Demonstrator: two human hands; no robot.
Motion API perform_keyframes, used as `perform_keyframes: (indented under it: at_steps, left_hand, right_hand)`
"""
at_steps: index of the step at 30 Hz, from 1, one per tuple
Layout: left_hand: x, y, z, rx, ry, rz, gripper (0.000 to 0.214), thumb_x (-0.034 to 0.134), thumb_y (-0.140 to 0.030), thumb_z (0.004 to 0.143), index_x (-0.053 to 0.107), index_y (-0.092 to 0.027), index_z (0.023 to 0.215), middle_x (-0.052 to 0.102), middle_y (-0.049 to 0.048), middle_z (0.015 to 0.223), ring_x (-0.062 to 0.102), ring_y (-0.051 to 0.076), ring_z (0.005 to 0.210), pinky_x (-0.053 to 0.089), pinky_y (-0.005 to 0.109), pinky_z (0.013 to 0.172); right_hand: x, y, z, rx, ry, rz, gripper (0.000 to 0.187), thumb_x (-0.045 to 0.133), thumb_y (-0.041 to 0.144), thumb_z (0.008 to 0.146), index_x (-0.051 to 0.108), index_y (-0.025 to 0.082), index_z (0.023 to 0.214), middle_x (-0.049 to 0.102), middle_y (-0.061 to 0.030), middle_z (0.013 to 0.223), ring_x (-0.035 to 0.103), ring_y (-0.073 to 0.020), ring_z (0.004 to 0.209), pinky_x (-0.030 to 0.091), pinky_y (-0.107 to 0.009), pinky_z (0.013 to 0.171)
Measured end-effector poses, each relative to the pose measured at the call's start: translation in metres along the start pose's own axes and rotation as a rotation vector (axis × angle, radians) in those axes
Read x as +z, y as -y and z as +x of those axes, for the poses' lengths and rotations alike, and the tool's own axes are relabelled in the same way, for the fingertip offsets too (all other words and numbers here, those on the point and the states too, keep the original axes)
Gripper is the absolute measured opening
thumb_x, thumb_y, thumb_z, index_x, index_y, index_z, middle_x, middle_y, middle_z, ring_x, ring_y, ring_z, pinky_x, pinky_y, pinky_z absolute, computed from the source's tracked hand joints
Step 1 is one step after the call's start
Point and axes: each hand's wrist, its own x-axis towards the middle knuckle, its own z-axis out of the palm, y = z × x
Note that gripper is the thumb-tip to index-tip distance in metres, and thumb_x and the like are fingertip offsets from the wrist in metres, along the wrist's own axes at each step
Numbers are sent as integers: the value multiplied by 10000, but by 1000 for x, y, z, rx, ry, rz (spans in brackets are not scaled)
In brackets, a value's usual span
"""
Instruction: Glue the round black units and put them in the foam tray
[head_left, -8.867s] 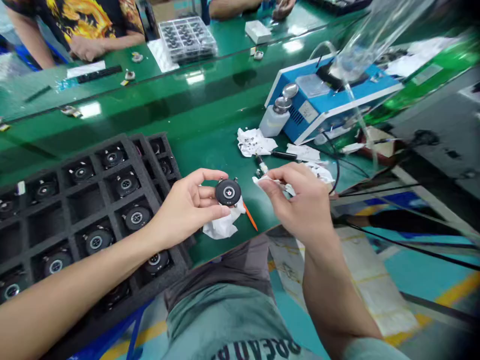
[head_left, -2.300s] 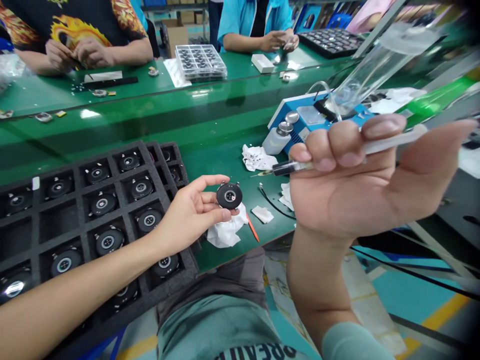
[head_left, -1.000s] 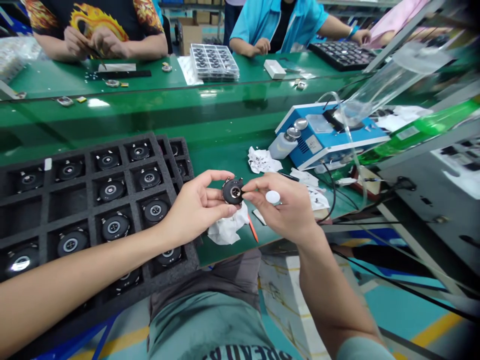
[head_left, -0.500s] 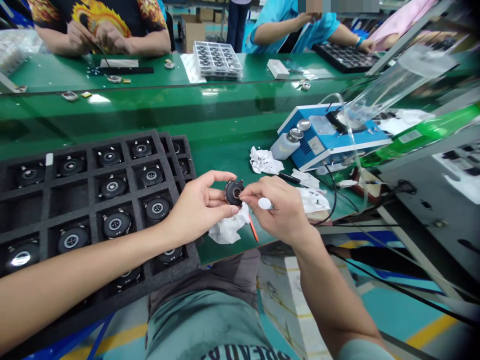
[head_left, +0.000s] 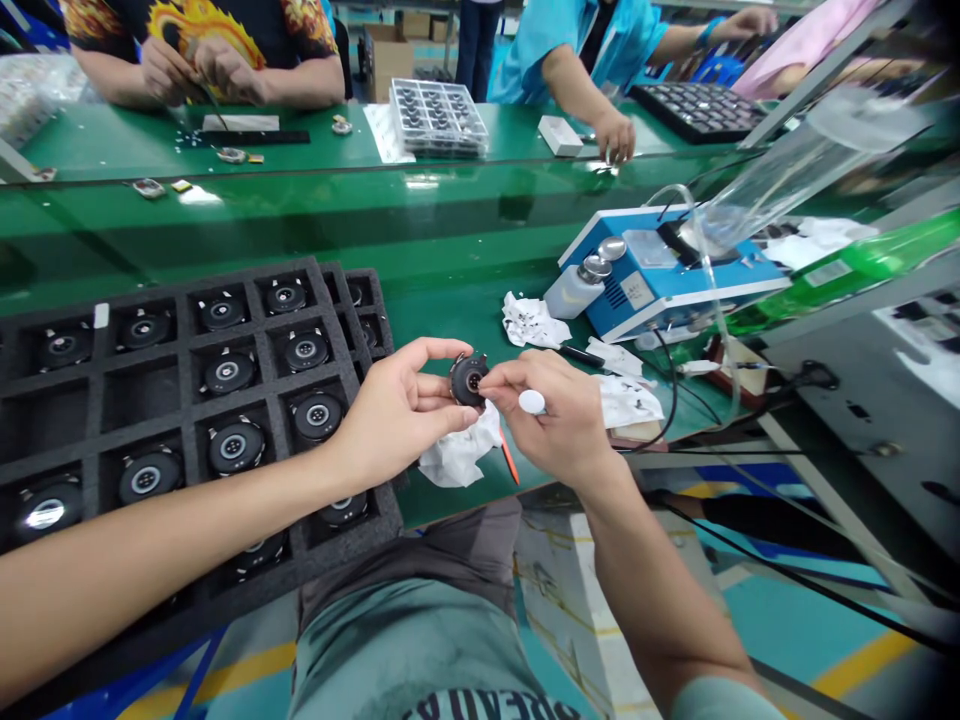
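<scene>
Between the thumb and fingers of my left hand (head_left: 409,395) is a round black watch case (head_left: 466,380), its back with a ring of small contacts turned toward me. My right hand (head_left: 559,410) is closed in a pinch, its fingertips at the right edge of the case. A white round end of a slim tool (head_left: 532,402) sticks out of my right hand; the rest of it is hidden by the fingers. Beneath the hands lie a crumpled white tissue (head_left: 457,460) and an orange stick (head_left: 508,458).
Left of me is a black foam tray (head_left: 180,400) with several watch cases in its compartments. To the right stand a white pump bottle (head_left: 571,292), a blue machine (head_left: 637,275) with a clear tube, and stained tissues (head_left: 531,322). Across the bench, co-workers' hands (head_left: 615,135) are at work.
My hands and the watch case hold nearly the same place. Across the bench, a co-worker in blue has lowered one hand to the tabletop and stretched the other arm to the right.
</scene>
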Motion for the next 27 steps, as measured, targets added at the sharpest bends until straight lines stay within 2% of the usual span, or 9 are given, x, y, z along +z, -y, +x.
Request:
perform_keyframes:
  at_steps: [7, 14, 22, 24, 27]
  left_hand:
    - [0, -1, 0, 2, -7, -13, 580, 819, -81, 688, 569, -162, 1205, 781, 31, 847, 766, 150, 767, 600, 245, 731]
    - [2, -2, 0, 11, -25, 2, 571, 821, -88, 689, 572, -156, 1198, 783, 35, 832, 763, 156, 735, 596, 262, 723]
    - [2, -4, -1, -4, -5, 8, 578, 820, -87, 700, 565, -164, 1213, 773, 27, 835, 767, 169, 764, 601, 279, 741]
    - [2, -4, -1, -7, -5, 14, 571, 822, -88, 706, 568, -168, 1211, 771, 26, 835, 771, 179, 776, 602, 289, 750]
    - [3, -3, -1, 0, -4, 23, 546, 810, -69, 711, 577, -170, 1194, 773, 26, 842, 775, 183, 784, 599, 291, 759]
  right_hand:
    - [1, 0, 1, 2, -78, 16, 76, 645, 157, 931, 664, 225, 903, 681, 4, 704, 595, -157, 641, 422, -304, 609]
    - [2, -4, -1, -16, -11, -11, 115, 572, 159, 946, 646, 215, 878, 679, -6, 718, 588, -166, 663, 429, -321, 639]
    - [1, -4, -4, -22, -53, -41, 87, 607, 155, 932, 645, 222, 892, 675, 5, 715, 575, -163, 657, 398, -331, 653]
    - [-2, -4, -2, -29, -19, -63, 72, 623, 164, 931, 638, 229, 902, 691, 6, 727, 584, -165, 658, 392, -339, 665]
    - [-10, -3, 3, -50, 102, -119, 118, 589, 116, 903, 613, 231, 894, 700, -1, 745, 607, -180, 681, 384, -353, 682]
